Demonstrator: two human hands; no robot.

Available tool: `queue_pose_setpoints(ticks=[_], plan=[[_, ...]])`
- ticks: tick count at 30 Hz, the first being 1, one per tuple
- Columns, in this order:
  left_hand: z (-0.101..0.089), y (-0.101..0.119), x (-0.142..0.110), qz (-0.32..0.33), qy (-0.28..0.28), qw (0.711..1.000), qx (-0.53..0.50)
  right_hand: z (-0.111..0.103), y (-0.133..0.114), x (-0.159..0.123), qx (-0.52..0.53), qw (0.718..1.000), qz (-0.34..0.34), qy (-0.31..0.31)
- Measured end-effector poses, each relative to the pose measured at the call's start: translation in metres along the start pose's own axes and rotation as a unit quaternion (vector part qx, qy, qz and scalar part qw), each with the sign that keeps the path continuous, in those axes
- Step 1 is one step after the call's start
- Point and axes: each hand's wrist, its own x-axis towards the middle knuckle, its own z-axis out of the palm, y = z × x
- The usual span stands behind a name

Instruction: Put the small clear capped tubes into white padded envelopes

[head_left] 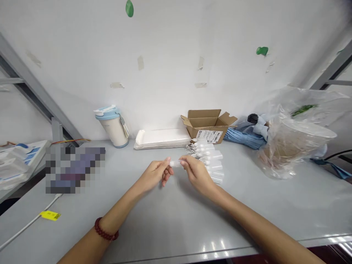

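Note:
My left hand (158, 172) is closed in a pinch on a small whitish, translucent piece (174, 163), held just above the table. At its other end, the fingertips of my right hand (195, 172) are pinched together on or right beside it. Fingers hide part of the piece, and its exact kind is too small to tell. Just behind and to the right of my right hand lies a fanned row of similar translucent white pieces (214, 156) with rounded white ends and thin cords or wires.
Behind the hands are a stack of white flat packets (163, 138) and an open cardboard box (205, 126). A tumbler (112, 128) stands left, near a blurred-out object (75, 170) and a white cable (30, 222). Blue cloth (243, 137) and a plastic-wrapped tub (297, 143) sit right.

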Motion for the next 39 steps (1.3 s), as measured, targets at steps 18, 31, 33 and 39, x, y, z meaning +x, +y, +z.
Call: queue_pose_setpoints(ticks=[18, 31, 33, 39], plan=[[0.004, 0.002, -0.003, 0.015, -0.011, 0.999, -0.037, -0.003, -0.006, -0.002, -0.005, 1.0, -0.01, 0.016], [0.009, -0.002, -0.002, 0.043, 0.012, 0.999, -0.01, -0.007, -0.011, 0.004, 0.124, 0.987, 0.095, -0.021], [0.01, -0.003, 0.0, 0.021, 0.027, 0.998, -0.046, -0.011, -0.004, 0.007, 0.125, 0.986, 0.106, 0.015], [0.002, -0.012, 0.007, -0.045, 0.05, 0.995, -0.078, -0.053, 0.046, 0.025, -0.065, 0.985, 0.048, 0.149]])
